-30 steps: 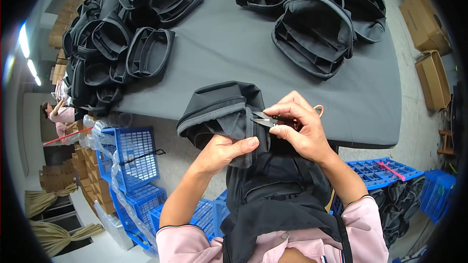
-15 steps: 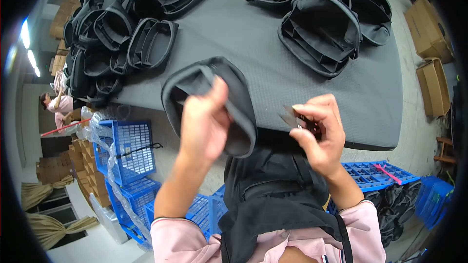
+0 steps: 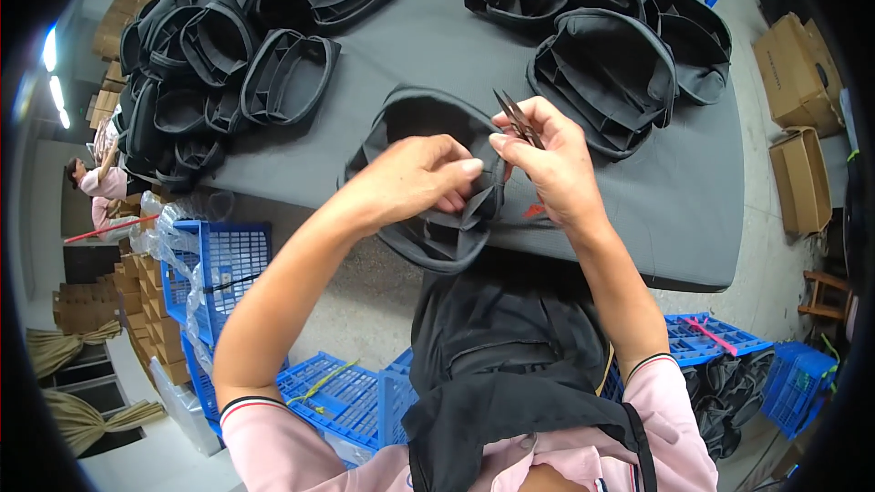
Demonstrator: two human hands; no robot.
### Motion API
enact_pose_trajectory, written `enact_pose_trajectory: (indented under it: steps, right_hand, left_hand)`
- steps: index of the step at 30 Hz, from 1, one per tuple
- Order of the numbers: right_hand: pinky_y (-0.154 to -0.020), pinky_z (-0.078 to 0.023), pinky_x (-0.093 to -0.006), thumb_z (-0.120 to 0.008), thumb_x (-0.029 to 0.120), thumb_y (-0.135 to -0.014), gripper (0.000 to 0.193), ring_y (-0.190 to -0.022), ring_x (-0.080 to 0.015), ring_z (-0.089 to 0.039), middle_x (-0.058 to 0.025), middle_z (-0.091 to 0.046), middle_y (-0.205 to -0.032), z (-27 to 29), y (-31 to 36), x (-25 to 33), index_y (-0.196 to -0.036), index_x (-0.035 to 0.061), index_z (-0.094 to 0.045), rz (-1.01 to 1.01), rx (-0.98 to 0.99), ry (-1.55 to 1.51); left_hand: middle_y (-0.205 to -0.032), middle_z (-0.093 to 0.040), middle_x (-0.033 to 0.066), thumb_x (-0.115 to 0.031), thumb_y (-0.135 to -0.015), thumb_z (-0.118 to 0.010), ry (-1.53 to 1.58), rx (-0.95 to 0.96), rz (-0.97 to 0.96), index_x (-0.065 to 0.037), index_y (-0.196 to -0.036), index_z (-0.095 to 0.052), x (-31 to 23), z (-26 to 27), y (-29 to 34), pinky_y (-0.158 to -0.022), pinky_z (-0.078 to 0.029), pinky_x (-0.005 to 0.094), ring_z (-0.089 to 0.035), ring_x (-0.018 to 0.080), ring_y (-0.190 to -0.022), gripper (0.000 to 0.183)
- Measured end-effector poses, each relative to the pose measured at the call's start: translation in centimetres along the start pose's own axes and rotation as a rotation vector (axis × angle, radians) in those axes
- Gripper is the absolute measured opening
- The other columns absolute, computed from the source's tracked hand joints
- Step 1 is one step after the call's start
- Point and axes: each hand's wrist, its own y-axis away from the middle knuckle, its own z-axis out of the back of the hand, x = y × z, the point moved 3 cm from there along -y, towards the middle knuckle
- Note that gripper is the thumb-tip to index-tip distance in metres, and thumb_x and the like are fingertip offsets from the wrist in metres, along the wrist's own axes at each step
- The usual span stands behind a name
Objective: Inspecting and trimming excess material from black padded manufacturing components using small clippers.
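Observation:
A black fabric bag [image 3: 428, 132] with an oval open rim lies on its side at the near edge of the grey table [image 3: 437, 46]. My left hand [image 3: 415, 178] reaches into its opening and pinches an inner fold of fabric. My right hand [image 3: 547, 159] pinches the same fold from the right and holds small metal thread snips [image 3: 518, 117], blades pointing up and away. My forearms come up from the lower edge in pink sleeves.
Piles of similar black bags lie at the table's far left [image 3: 210, 46] and far right [image 3: 611, 36]. Blue plastic crates [image 3: 214, 269] stand on the floor below left. More crates [image 3: 711, 337] and cardboard boxes [image 3: 802, 128] are at right. Another person [image 3: 96, 182] works far left.
The bag was turned over from a bunched shape near my chest and laid open on the table edge. My left hand went from gripping its outside to reaching inside it.

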Motion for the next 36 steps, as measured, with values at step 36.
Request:
enact_pose_trajectory:
  steps: [36]
  right_hand:
    - [-0.055, -0.041, -0.03, -0.071, 0.01, -0.071, 0.025, -0.064, -0.0193, -0.06, -0.0048, -0.062, -0.075, 1.0, 6.9, 0.0, -0.094, 0.0045, -0.061, 0.676, -0.165, 1.208]
  left_hand:
    - [-0.071, -0.061, 0.0062, -0.026, -0.084, -0.065, 0.274, -0.094, -0.019, 0.002, -0.091, -0.055, 3.2, -2.1, -3.0, -0.051, -0.045, 0.0188, -0.057, 0.0085, -0.056, 0.03]
